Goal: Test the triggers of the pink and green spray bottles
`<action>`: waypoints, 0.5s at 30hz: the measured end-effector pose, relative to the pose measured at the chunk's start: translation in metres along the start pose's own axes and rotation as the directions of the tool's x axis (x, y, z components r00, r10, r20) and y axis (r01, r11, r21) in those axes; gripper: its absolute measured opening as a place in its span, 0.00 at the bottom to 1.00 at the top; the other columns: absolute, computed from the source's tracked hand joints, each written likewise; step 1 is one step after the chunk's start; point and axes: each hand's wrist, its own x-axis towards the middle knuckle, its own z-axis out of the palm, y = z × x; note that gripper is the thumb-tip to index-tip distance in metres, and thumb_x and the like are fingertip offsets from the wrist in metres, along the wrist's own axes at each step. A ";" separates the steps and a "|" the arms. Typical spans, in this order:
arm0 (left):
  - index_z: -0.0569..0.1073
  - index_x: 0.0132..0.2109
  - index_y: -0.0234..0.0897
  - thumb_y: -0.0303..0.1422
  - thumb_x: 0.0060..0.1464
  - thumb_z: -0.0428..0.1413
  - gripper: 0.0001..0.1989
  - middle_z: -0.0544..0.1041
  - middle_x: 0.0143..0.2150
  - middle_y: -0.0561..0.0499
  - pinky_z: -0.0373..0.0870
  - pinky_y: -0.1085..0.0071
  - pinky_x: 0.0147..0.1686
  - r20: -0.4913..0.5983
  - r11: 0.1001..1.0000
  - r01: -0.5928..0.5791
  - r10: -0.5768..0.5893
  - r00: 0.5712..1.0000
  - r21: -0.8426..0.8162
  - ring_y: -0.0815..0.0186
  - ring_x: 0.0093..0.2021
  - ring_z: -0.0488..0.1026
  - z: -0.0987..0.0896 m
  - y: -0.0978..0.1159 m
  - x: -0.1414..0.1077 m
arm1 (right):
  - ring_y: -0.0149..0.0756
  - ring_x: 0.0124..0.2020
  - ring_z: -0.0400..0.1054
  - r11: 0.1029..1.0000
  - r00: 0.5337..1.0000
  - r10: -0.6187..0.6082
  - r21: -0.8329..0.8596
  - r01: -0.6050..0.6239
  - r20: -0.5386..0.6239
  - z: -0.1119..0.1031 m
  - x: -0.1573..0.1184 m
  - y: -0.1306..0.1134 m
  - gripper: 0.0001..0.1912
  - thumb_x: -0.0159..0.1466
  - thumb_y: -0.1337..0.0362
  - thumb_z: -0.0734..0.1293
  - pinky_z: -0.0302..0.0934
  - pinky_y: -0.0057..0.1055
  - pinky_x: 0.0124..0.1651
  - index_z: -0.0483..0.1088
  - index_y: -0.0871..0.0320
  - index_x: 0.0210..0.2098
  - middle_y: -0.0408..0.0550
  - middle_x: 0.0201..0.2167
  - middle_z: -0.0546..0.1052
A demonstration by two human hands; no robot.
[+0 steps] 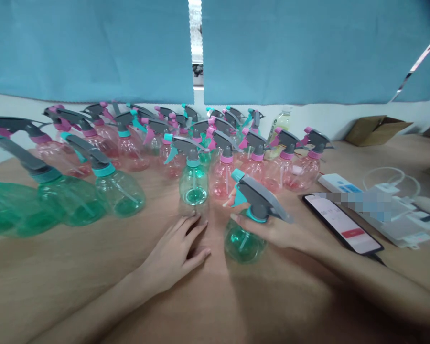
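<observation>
My right hand (268, 229) is wrapped around the neck of a green spray bottle (244, 243) with a grey and teal trigger head, tilted slightly. My left hand (177, 246) lies flat on the wooden table (186, 306), fingers spread, holding nothing. Just beyond its fingertips stands another green spray bottle (194, 186), upright. To the left are more green bottles, among them one with a teal collar (118, 193). Behind them several pink spray bottles stand close together, such as a pink bottle (222, 177) near the middle.
A phone (340, 222) with a lit screen lies to the right. Past it are a white box (338, 184), a clear plastic case (397, 222) and a thin white cable. A cardboard box (374, 131) sits at the back right, before the wall with blue curtains (93, 48).
</observation>
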 end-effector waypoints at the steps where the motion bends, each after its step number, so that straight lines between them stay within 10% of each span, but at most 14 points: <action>1: 0.62 0.62 0.33 0.45 0.61 0.50 0.27 0.62 0.63 0.39 0.58 0.54 0.58 0.000 1.000 0.000 0.000 1.000 0.000 0.51 0.62 0.58 0.000 0.000 0.000 | 0.34 0.35 0.72 1.000 1.000 0.003 -0.005 -0.003 0.003 0.001 -0.001 0.001 0.06 0.56 0.69 0.63 0.70 0.31 0.39 0.67 0.53 0.32 0.42 0.30 0.75; 7: 0.61 0.62 0.35 0.45 0.61 0.49 0.27 0.62 0.62 0.39 0.59 0.54 0.57 0.008 1.000 0.005 -0.005 1.000 -0.014 0.52 0.61 0.59 -0.001 0.001 0.000 | 0.35 0.37 0.73 0.998 0.998 0.036 0.045 -0.038 0.052 0.003 -0.005 0.008 0.22 0.56 0.69 0.62 0.70 0.30 0.32 0.61 0.51 0.49 0.45 0.49 0.73; 15: 0.61 0.62 0.36 0.46 0.61 0.49 0.27 0.63 0.62 0.40 0.59 0.53 0.57 0.004 1.000 0.009 -0.009 1.000 -0.016 0.52 0.61 0.59 -0.001 0.000 0.001 | 0.32 0.25 0.70 0.997 0.994 0.068 -0.031 -0.066 0.080 0.004 -0.006 0.019 0.29 0.58 0.65 0.64 0.69 0.34 0.29 0.55 0.50 0.58 0.48 0.51 0.74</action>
